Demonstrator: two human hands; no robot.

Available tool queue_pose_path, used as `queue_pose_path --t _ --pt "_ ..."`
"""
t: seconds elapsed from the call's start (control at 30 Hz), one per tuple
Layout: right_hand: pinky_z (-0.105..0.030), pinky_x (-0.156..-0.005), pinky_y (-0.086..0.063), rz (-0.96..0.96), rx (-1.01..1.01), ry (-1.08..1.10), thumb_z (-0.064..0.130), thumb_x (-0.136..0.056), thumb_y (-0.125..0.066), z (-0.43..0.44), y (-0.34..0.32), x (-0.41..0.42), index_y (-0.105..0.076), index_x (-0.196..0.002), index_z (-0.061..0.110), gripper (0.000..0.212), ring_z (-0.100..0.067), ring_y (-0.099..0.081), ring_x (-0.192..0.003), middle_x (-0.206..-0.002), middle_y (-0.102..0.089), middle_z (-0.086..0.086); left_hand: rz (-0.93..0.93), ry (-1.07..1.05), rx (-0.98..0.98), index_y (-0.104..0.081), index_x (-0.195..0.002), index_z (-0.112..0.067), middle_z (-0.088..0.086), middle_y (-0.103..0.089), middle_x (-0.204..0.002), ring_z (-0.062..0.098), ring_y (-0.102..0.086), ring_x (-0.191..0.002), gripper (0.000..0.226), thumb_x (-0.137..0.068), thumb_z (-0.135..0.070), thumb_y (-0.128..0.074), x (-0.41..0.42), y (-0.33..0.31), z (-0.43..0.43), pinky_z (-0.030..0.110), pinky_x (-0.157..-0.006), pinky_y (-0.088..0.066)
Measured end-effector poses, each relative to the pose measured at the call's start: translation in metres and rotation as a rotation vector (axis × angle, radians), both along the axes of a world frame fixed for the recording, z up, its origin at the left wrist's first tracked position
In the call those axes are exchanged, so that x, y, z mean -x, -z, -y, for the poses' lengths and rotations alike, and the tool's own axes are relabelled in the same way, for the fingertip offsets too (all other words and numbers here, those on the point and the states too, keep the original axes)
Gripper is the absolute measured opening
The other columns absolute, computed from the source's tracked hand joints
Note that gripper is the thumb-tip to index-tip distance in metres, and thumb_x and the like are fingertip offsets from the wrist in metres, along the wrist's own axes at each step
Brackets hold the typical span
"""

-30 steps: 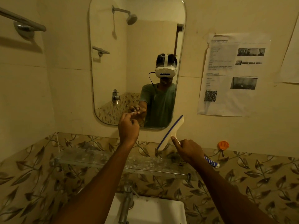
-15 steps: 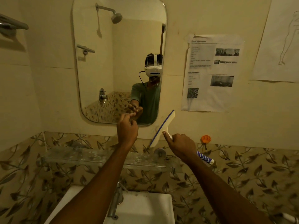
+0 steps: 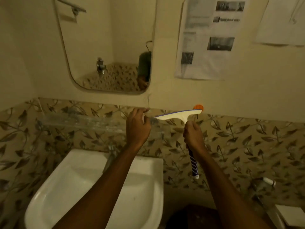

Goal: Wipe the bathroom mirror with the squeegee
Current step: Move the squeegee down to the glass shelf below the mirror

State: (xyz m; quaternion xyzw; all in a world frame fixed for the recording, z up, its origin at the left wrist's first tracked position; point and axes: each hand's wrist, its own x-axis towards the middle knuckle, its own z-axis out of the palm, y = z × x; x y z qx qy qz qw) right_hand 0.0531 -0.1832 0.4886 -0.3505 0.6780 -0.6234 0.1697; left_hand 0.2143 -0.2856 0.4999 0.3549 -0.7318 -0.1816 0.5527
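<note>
1. The white plastic T-shaped squeegee with a blue blade edge and a blue-and-white striped handle (image 3: 178,115) is held in the air below the mirror's lower right corner. Its head is roughly level in front of the leaf-patterned wall tiles (image 3: 247,138) and well apart from the glass
2. The right hand (image 3: 194,138) is clamped round the handle just under the head, and the striped end sticks out below the fist. The left hand (image 3: 137,128) has curled fingers just beside the blade's left tip; I cannot tell whether it touches or pinches it
3. The squeegee looks light, with a stiff body and a thin, soft blade edge. The handle is the place to hold it, and 1 hand should be enough. Gripping high, near the head, should help keep the pressure even, though wet plastic may slip
4. The rounded-corner wall mirror (image 3: 99,38) hangs far and to the left. It is hard, smooth and breakable, so light, flat strokes seem wise
5. A white ceramic sink (image 3: 82,187) sits near, under the arms, with a chrome tap (image 3: 112,154). A clear glass shelf (image 3: 82,121) runs left, between mirror and sink. An orange wall hook (image 3: 198,107) shows behind the blade's right end, and printed paper sheets (image 3: 206,38) hang to the right of the mirror
</note>
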Motion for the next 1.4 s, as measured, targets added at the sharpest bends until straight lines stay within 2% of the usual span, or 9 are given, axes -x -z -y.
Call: queue_pose_path --t 0.33,0.53,0.67,0.77,0.87,1.07,1.23,1.33,1.4 --pt "-0.027 -0.045 -0.030 0.240 -0.128 0.185 0.019 -0.100 -0.048 -0.098 0.118 -0.011 -0.053 -0.085 0.009 0.019 -0.015 -0.036 -0.048 -0.060 -0.042 -0.005 0.194 0.207 -0.071 -0.060 -0.120 -0.016 0.000 -0.061 -0.122 0.019 -0.056 -0.114 0.034 -0.087 -0.021 -0.053 0.014 0.112 -0.100 0.032 -0.096 -0.044" --pt "-0.035 -0.059 -0.041 0.265 -0.255 0.295 0.038 -0.098 -0.051 -0.157 0.187 -0.013 -0.056 -0.079 0.026 0.023 -0.018 -0.051 -0.061 -0.066 -0.055 0.001 0.363 0.293 -0.128 -0.055 -0.130 -0.012 0.005 -0.056 -0.136 0.020 -0.049 -0.128 0.044 -0.088 -0.024 -0.053 0.017 0.178 -0.153 0.027 -0.106 -0.031" --pt "-0.039 -0.069 -0.046 0.305 -0.379 0.355 0.046 -0.098 -0.049 -0.197 0.218 0.004 -0.056 -0.077 0.030 0.027 -0.022 -0.057 -0.072 -0.071 -0.057 0.002 0.534 0.334 -0.140 -0.045 -0.140 -0.013 0.003 -0.045 -0.148 0.021 -0.037 -0.139 0.053 -0.092 -0.034 -0.051 0.034 0.209 -0.191 0.035 -0.111 -0.029" --pt "-0.048 -0.086 -0.051 0.363 -0.468 0.363 0.049 -0.094 -0.047 -0.223 0.241 0.029 -0.063 -0.094 0.026 0.028 -0.034 -0.064 -0.096 -0.097 -0.068 -0.011 0.630 0.343 -0.143 -0.037 -0.145 -0.013 0.004 -0.038 -0.152 0.021 -0.030 -0.143 0.059 -0.093 -0.038 -0.051 0.055 0.230 -0.217 0.040 -0.114 -0.028" --pt "-0.044 -0.087 -0.051 0.418 -0.535 0.363 0.037 -0.093 -0.053 -0.245 0.261 0.061 -0.061 -0.117 0.018 0.032 -0.033 -0.063 -0.103 -0.112 -0.067 -0.013 0.716 0.353 -0.186 -0.032 -0.147 -0.015 0.004 -0.033 -0.155 0.020 -0.025 -0.145 0.062 -0.095 -0.044 -0.046 0.086 0.252 -0.244 0.042 -0.116 -0.025" --pt "-0.038 -0.084 -0.048 0.469 -0.609 0.267 0.026 -0.095 -0.054 -0.274 0.302 0.133 -0.050 -0.128 0.015 0.035 -0.031 -0.061 -0.107 -0.121 -0.063 -0.011 0.740 0.301 -0.311 -0.045 -0.139 -0.010 0.010 -0.046 -0.146 0.028 -0.039 -0.138 0.060 -0.089 -0.045 -0.045 0.151 0.301 -0.284 0.047 -0.109 -0.037" --pt "-0.038 -0.083 -0.055 0.506 -0.654 0.210 0.037 -0.095 -0.056 -0.270 0.342 0.176 -0.052 -0.129 0.021 0.038 -0.027 -0.064 -0.104 -0.121 -0.066 -0.006 0.835 0.263 -0.433 -0.039 -0.142 -0.014 0.007 -0.039 -0.151 0.025 -0.030 -0.143 0.061 -0.089 -0.042 -0.051 0.192 0.334 -0.298 0.037 -0.110 -0.023" --pt "-0.052 -0.089 -0.056 0.546 -0.692 0.181 0.051 -0.083 -0.056 -0.260 0.391 0.193 -0.053 -0.127 0.029 0.049 -0.031 -0.066 -0.105 -0.119 -0.067 -0.006 0.888 0.281 -0.441 -0.038 -0.144 -0.011 0.007 -0.035 -0.153 0.023 -0.026 -0.145 0.061 -0.092 -0.037 -0.053 0.210 0.358 -0.292 0.036 -0.114 -0.021" --pt "-0.054 -0.091 -0.055 0.532 -0.735 0.139 0.040 -0.088 -0.052 -0.253 0.428 0.202 -0.050 -0.132 0.030 0.046 -0.030 -0.064 -0.107 -0.121 -0.065 -0.006 0.944 0.304 -0.419 -0.037 -0.145 -0.011 0.007 -0.035 -0.154 0.023 -0.025 -0.145 0.060 -0.093 -0.036 -0.054 0.218 0.378 -0.285 0.037 -0.114 -0.021"
